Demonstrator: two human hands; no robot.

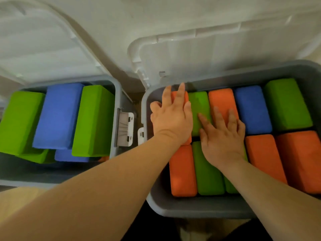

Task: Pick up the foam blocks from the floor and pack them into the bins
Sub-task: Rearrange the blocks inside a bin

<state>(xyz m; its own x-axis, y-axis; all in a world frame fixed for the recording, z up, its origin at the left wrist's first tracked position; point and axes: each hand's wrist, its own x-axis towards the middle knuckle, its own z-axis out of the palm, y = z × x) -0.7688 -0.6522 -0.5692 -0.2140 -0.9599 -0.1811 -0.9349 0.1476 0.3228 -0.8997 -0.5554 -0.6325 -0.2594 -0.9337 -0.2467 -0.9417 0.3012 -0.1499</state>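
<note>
Two grey bins sit side by side. The right bin [157,204] holds several orange, green and blue foam blocks packed on edge in two rows. My left hand [171,117] lies flat with straight fingers on an orange block [184,97] at the far left of the back row. My right hand [223,136] presses flat on the green block [199,105] and the orange block [221,100] beside it. The left bin [118,94] holds green blocks [94,119] and a blue block [59,117], piled loosely.
Both bins have white lids [225,49] propped open behind them, the left one [43,46] leaning back. A white latch [125,129] hangs on the left bin's right wall. A narrow gap separates the bins. Tan floor [15,199] shows at lower left.
</note>
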